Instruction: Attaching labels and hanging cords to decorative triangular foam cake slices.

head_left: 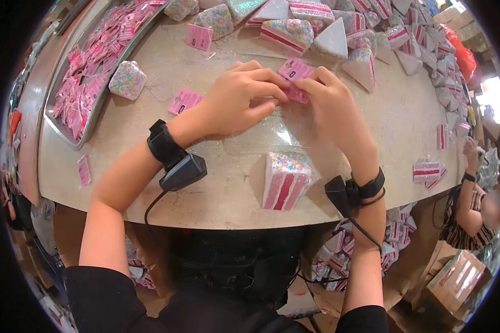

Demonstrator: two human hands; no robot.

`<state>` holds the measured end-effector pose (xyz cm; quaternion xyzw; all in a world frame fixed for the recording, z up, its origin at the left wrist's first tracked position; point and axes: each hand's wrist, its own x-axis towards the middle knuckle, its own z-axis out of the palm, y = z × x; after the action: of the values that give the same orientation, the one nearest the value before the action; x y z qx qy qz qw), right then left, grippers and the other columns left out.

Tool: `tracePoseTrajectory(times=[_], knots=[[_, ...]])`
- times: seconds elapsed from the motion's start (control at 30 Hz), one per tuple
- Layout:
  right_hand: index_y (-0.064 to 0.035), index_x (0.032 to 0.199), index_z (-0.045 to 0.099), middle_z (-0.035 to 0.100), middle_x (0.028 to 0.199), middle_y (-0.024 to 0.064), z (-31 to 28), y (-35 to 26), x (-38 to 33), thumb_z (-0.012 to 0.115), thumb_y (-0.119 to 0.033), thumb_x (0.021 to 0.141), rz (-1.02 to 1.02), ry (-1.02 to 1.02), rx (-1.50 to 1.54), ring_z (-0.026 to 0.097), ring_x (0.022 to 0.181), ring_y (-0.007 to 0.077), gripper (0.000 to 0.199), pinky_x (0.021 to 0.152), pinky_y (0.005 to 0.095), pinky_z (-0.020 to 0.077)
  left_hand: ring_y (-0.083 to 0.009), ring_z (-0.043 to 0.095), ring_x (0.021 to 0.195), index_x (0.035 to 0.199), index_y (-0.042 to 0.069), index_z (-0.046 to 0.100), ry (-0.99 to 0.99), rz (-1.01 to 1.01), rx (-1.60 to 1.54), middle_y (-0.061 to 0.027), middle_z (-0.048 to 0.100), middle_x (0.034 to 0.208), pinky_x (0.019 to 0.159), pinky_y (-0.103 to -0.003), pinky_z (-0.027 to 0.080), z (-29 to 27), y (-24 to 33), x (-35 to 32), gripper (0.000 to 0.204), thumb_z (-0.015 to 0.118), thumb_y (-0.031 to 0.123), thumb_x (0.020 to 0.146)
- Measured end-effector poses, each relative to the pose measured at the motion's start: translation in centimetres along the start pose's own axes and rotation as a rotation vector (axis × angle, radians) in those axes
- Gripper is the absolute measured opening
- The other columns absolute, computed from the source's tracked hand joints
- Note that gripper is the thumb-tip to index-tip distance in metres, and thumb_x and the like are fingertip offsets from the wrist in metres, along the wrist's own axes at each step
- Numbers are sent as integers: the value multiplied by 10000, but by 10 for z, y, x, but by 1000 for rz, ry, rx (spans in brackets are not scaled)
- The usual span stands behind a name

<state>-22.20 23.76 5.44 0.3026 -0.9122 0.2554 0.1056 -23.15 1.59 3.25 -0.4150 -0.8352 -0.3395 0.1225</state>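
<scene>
A small pink hang-tag card [294,71] is held over the middle of the table. My right hand [336,105] pinches its right side between thumb and fingers. At the card's left edge are the curled fingertips of my left hand [233,97], closed against it; any thread between them is too fine to make out. Nearer to me stands a toy cake slice [286,180] with a sprinkled top and pink and white layers. Another pink card [184,101] lies beside my left wrist, and a further card [199,37] lies beyond that hand.
A metal tray [89,125] heaped with pink cards is at the left, with a sprinkled cake piece [128,80] beside it. Many cake slices [330,39] are piled along the far and right sides. At the right, another person [472,211] sits near a cardboard box [455,280].
</scene>
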Motion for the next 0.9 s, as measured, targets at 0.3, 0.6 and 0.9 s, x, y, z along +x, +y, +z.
tracePoseTrajectory(times=[0.3,0.6,0.9], knots=[[-9,1017,620,654,953,135,10,-10,3,609,-14,821,48,72,184,608,911,323,197,815,397,499,-238,568,1038,889,107,713,-18,-25,-3,-18,660,1098,919,-382,425,-1,3,-3,141,604,128,801],[6,1026,622,683,862,72,14,-9,3,694,-13,824,63,289,696,668,832,158,215,771,276,518,-261,584,996,882,68,643,172,-79,-225,-71,621,1022,888,-373,438,5,7,-4,111,640,75,771],[-4,1090,613,684,887,75,17,4,21,646,-34,875,-22,239,888,674,803,168,220,774,278,539,-227,557,899,1094,49,598,70,106,-10,-93,590,964,768,-307,429,-9,-10,4,321,641,89,778]])
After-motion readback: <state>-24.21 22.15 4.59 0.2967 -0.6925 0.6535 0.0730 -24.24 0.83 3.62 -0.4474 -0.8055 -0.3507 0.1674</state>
